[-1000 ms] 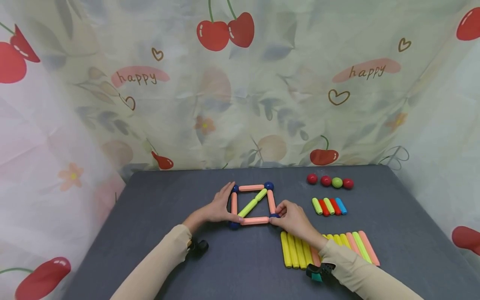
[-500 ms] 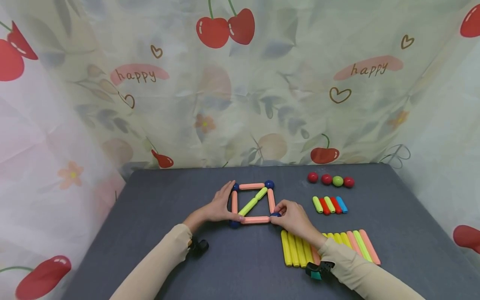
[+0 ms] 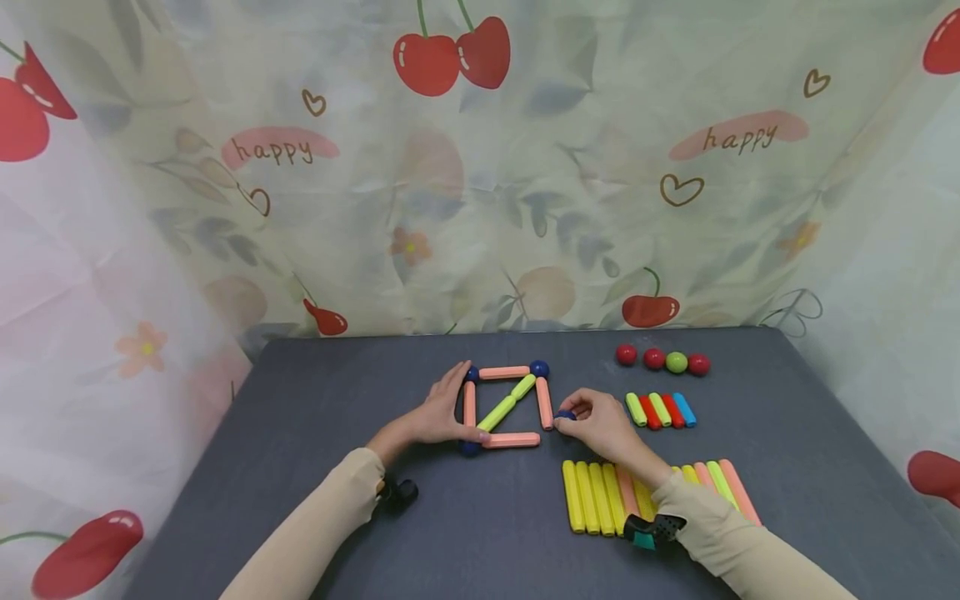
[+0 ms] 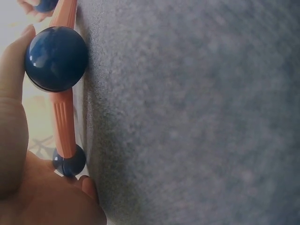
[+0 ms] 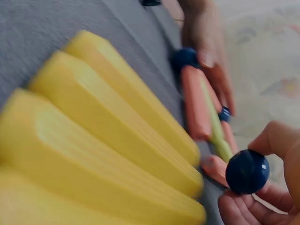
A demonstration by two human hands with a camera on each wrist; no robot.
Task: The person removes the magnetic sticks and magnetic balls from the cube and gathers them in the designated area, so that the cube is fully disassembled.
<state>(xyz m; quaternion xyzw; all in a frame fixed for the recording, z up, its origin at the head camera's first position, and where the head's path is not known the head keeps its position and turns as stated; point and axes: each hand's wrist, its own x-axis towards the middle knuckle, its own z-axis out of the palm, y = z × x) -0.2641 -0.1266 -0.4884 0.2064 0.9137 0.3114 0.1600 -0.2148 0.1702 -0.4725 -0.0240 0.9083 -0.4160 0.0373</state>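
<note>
A square frame of pink toy building sticks [image 3: 512,440] lies on the dark table, with blue balls at three corners and a yellow-green diagonal [image 3: 501,412] of two short sticks. My left hand [image 3: 431,417] holds its left side: the thumb lies at the lower-left ball [image 4: 56,58], and the fingers stretch to the upper-left ball [image 3: 472,374]. Just off the lower-right corner, my right hand [image 3: 600,427] pinches another blue ball [image 5: 247,171] between thumb and fingers. The bottom and right sticks end bare beside it.
Beneath my right forearm lies a row of long sticks, mostly yellow [image 3: 592,498], some pink and green. Further back are several short coloured sticks [image 3: 660,411]. Behind them sit three red balls [image 3: 654,359] and one green ball [image 3: 677,362]. A printed curtain [image 3: 480,208] hangs behind the table.
My right hand has drawn the blue ball away to the right from the lower-right corner, parting it from the pink sticks there. My left hand and the frame have stayed in place.
</note>
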